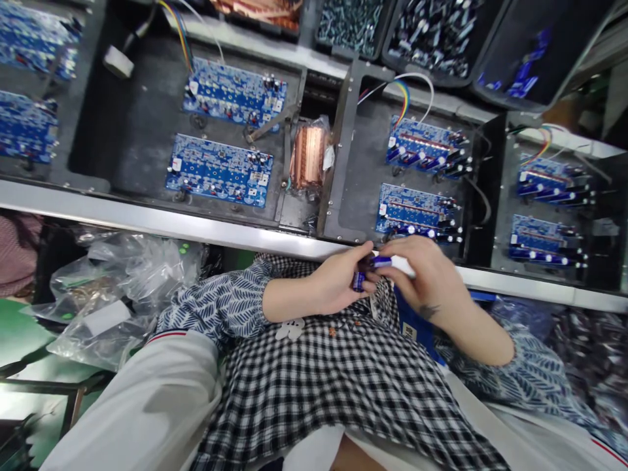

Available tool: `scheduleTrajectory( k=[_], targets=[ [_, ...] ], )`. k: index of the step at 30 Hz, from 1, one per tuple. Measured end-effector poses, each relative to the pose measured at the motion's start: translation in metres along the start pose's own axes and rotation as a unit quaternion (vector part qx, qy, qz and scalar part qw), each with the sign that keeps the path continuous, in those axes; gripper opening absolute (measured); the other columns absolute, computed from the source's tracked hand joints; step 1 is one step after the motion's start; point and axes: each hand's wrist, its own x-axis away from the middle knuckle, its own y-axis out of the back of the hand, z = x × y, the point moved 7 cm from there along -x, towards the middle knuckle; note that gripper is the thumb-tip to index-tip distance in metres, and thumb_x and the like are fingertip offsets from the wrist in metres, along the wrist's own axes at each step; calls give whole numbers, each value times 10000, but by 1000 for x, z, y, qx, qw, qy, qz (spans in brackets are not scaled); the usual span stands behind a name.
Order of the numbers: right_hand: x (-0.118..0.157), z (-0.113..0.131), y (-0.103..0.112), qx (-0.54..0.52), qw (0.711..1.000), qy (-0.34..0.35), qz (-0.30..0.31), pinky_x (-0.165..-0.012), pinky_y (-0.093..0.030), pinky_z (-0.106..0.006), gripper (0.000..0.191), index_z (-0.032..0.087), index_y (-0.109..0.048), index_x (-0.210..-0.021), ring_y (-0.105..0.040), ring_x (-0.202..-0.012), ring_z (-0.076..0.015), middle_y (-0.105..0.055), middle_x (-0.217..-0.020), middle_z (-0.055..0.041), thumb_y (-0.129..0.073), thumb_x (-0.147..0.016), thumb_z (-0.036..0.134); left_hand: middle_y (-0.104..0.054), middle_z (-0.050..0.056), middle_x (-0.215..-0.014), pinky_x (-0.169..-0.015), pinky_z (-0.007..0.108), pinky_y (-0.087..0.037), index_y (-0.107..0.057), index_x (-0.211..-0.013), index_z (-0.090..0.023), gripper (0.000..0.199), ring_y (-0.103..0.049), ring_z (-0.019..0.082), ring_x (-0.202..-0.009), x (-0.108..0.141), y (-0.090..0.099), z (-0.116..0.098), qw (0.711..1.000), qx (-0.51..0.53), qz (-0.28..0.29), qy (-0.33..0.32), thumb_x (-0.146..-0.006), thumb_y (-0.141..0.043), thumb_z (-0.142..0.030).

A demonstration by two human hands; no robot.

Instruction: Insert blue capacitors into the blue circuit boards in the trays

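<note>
My left hand [336,278] is curled around blue cylindrical capacitors [359,282] above my lap, just in front of the metal rail. Close against it, my right hand [432,271] pinches another blue capacitor [381,261]. A white piece [403,265] shows at the right fingers; whether it is a finger cover or a separate thing I cannot tell. Beyond the rail, the nearest circuit board [417,208] lies in a dark tray, with blue capacitors along its front edge. Behind it sits a second board [426,147] with similar capacitors and coloured wires.
Left of the copper-coloured parts [310,156], two boards [220,169] lack the tall blue capacitors. More boards [544,242] stand at the right. Bins of screws [432,39] and blue capacitors [527,72] line the back. The metal rail [147,219] crosses before me; plastic bags [122,294] lie lower left.
</note>
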Motion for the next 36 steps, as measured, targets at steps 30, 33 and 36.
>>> scheduleTrajectory(
  k=[30, 33, 36],
  targets=[
    [-51, 32, -10, -140, 985, 12, 97, -723, -571, -317, 396, 272, -660, -1280, -688, -786, -197, -731, -932, -52, -620, -973, 519, -515, -36, -626, -623, 193, -332, -641, -728, -167, 305, -452, 103, -616, 61, 30, -82, 747, -590, 135, -274, -820, -821, -395],
    [-85, 62, -19, -180, 969, 79, 153, -667, -544, -245, 238, 259, -702, -1103, -674, -728, -143, -716, -853, -24, -548, -1035, 427, -532, -25, -632, -658, 193, -363, -621, -695, -175, 281, -502, 121, -647, 76, 35, -100, 710, -612, 69, -342, -796, -850, -302],
    [-137, 60, -21, -154, 971, 104, 147, -723, -555, -243, 186, 266, -708, -1026, -697, -790, -139, -739, -904, -10, -555, -1037, 370, -640, 4, -792, -723, 194, -433, -702, -956, -200, 222, -583, 134, -724, 88, 53, -122, 728, -548, -18, -412, -832, -825, -335]
  ],
)
